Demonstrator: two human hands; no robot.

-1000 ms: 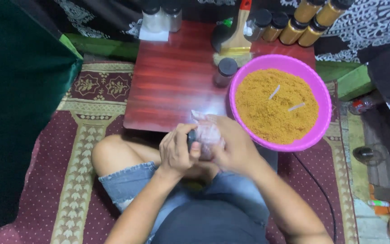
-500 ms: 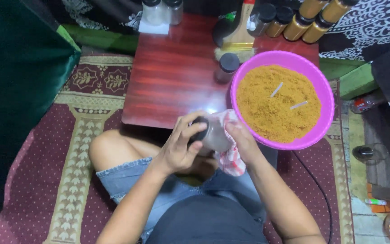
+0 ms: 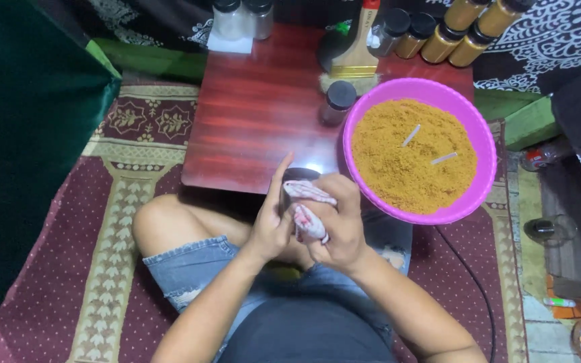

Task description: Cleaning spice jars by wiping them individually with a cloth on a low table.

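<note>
I sit cross-legged in front of a low red table [image 3: 257, 128]. My left hand [image 3: 272, 225] grips a small clear jar [image 3: 297, 176] from the left, the index finger stretched up along its side. My right hand [image 3: 341, 225] presses a red-and-white cloth [image 3: 309, 210] against the jar's front and over its mouth. Both hands meet just below the table's near edge, over my lap. To their right sits a pink bowl [image 3: 469, 121] full of orange-brown powder [image 3: 411, 158] with two small white sticks lying in it.
A black-lidded jar [image 3: 337, 102] stands beside the bowl. A wooden-handled brush [image 3: 354, 54] leans at the table's back, with several filled dark-lidded jars [image 3: 452, 33] at the far right and two clear ones [image 3: 240, 17] at the far left. A dark green cushion [image 3: 28, 148] lies left.
The jar has tilted upright and the cloth has moved from hanging under my right hand to bunching over the jar's front and mouth. My left index finger has straightened.
</note>
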